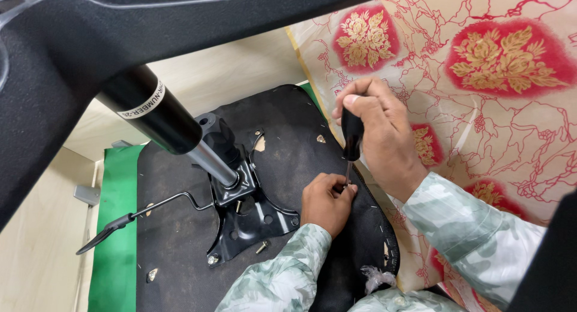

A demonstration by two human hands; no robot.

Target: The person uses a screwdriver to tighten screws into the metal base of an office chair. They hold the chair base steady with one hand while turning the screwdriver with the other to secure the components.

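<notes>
Both arms wear long sleeves of a pale, soft-looking fabric printed with a blotchy camouflage-like pattern in light green, grey-green and off-white. The left sleeve [279, 276] ends in a plain cuff at the wrist, snug around it, with small creases along the forearm. The right sleeve [472, 237] is looser and wider, its cuff edge showing a narrow hem and folds running toward the elbow. The left hand [327, 201] and right hand [378, 135] are bare, with no gloves, rings or watch showing.
</notes>
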